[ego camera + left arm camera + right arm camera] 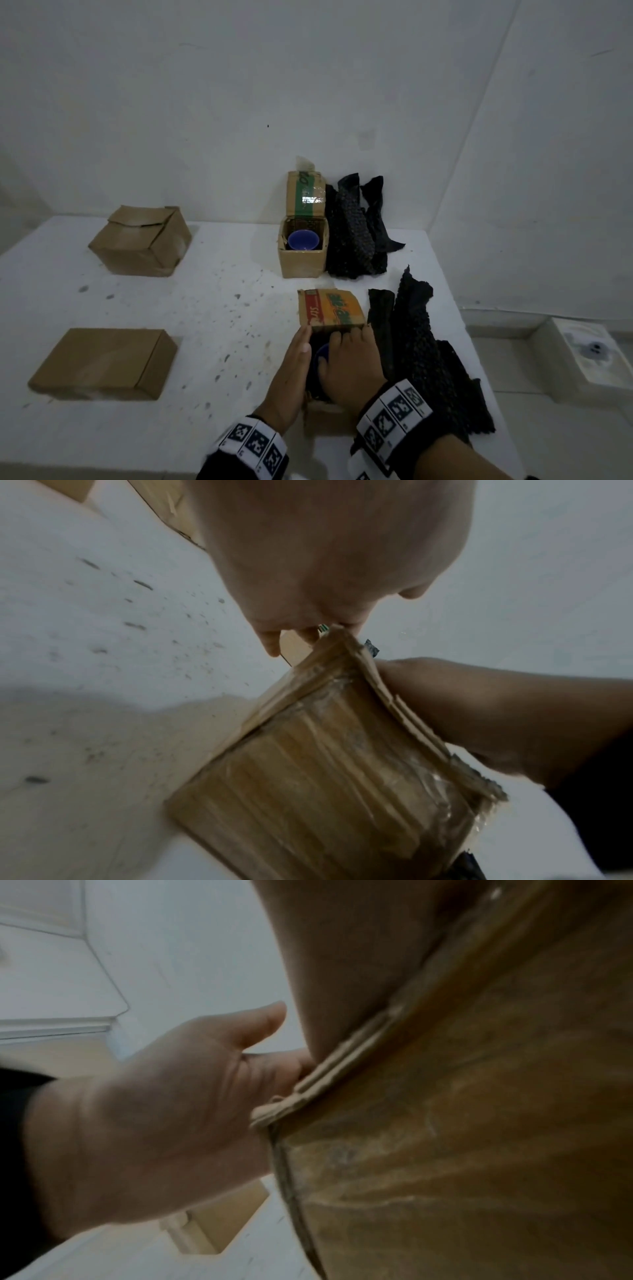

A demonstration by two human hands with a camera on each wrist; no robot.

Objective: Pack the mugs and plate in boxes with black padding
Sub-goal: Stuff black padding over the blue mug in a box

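On the white table [212,308] stand four cardboard boxes, and two blue mugs show, one in each open box. Taking the near open box [329,416] as the landmark: a second open box [301,262] stands farther back from it, near the wall, its taped lid flap [306,195] upright; the far mug [303,240] sits upright inside, mouth up, with dark lining around it. Left of the landmark lies a flat closed box [102,363], its long axis running left to right; behind that, far left, stands a taller closed box [140,241]. Two heaps of black padding lie to the right: the near padding [428,359] just beside the landmark box, stretching away from the person, and the far padding [356,229] touching the far box.

Inside the landmark box the near mug [322,353] shows only as a blue sliver between the hands, mouth up, with black lining beside it. Its printed lid flap [330,308] stands open at the back. The left hand [293,373] lies flat with straight fingers against the box's left side. The right hand [351,366] covers the opening, fingers curled over the far rim; whether it grips the mug cannot be told.
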